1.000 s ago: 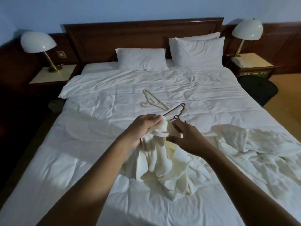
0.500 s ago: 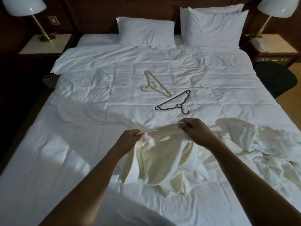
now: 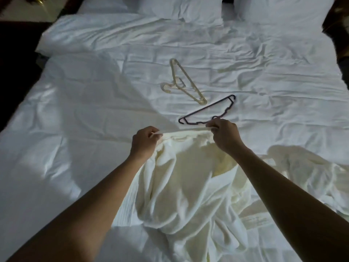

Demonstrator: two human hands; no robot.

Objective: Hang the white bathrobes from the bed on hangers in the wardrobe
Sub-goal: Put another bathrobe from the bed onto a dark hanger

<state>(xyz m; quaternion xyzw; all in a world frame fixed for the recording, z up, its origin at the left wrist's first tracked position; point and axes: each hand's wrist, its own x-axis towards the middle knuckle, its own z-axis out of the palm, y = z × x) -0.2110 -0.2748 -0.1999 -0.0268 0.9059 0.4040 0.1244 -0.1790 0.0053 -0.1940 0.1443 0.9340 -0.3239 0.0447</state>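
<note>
While I hold it up by its top edge, the bathrobe (image 3: 185,186) hangs from my fingers down toward me. It is a soft, thick, cream-white cloth that falls in heavy rounded folds, and its lower part is heaped on the bed (image 3: 75,120). Below my right wrist a pale patch (image 3: 255,221) carries faint lines of print, too blurred to read; I cannot tell whether it sits on the robe or the sheet.

My left hand (image 3: 144,142) pinches one end of the edge between thumb and curled fingers. My right hand (image 3: 224,137) pinches the other end the same way. The strip between them is pulled taut and nearly level.

Well to the right of my right hand, a second bathrobe (image 3: 302,173) lies crumpled on the bed, full of small creases.

Just beyond my right fingertips a black hanger (image 3: 207,110) lies flat, thin and notched along its shoulders, its hook partly behind my knuckles. Just past that lies a cream hanger (image 3: 183,80) of the same slim triangular outline, its hook pointing left. The sheet under them is smooth, white and marked with fold lines.

Farthest from my fingers, white pillows (image 3: 179,8) sit at the head of the bed.
</note>
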